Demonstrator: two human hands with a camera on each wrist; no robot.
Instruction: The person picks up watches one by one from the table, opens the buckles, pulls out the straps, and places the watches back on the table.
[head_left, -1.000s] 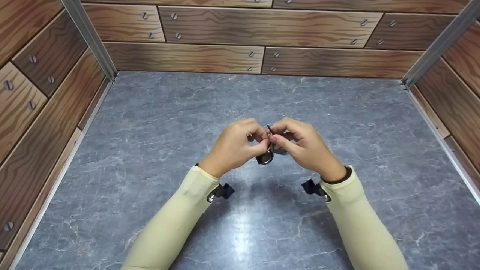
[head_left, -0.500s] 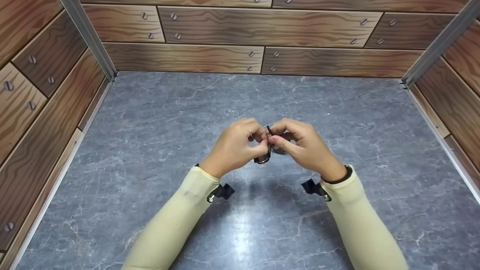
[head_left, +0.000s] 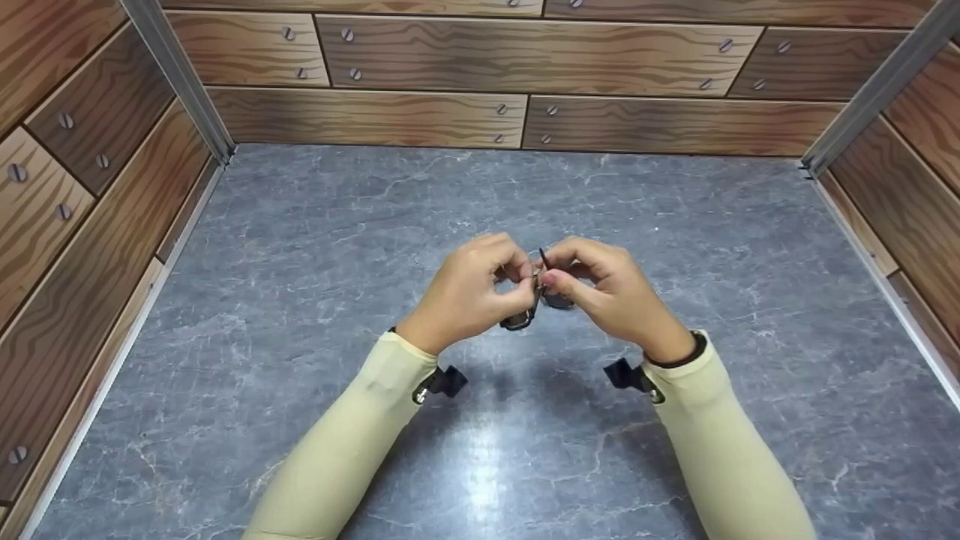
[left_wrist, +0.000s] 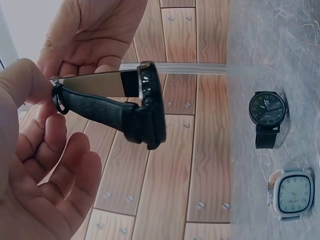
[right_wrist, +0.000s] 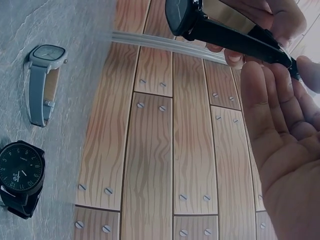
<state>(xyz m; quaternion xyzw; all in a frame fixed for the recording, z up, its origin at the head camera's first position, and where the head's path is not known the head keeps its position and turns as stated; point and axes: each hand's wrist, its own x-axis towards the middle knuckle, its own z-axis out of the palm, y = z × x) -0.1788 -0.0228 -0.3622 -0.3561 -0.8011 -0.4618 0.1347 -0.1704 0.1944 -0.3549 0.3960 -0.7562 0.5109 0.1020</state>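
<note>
Between the two hands hangs a black wristwatch [left_wrist: 145, 112], raised off the table with its case downward. Its strap forms a loop, black outside and tan inside. Thumb and index finger of my left hand [head_left: 480, 289] pinch the strap at the buckle end. My right hand [head_left: 600, 281] pinches the strap close by, and a thin dark strap tip [head_left: 544, 257] sticks up beside its thumb. Fingertips cover most of the buckle. The left hand's other fingers curl loosely below in the left wrist view.
On the grey marbled table [head_left: 337, 225] lie a black round watch [left_wrist: 267, 109] and a pale grey square watch [left_wrist: 294, 195], both under the hands. Wood-patterned panels [head_left: 540, 52] wall the back and sides. A small dark wrist camera [head_left: 452, 381] juts inward from each sleeve.
The held watch's case has swung slightly left and turned, and the strap tip has shifted a little. Both hands stay almost in place, with only small finger movements.
</note>
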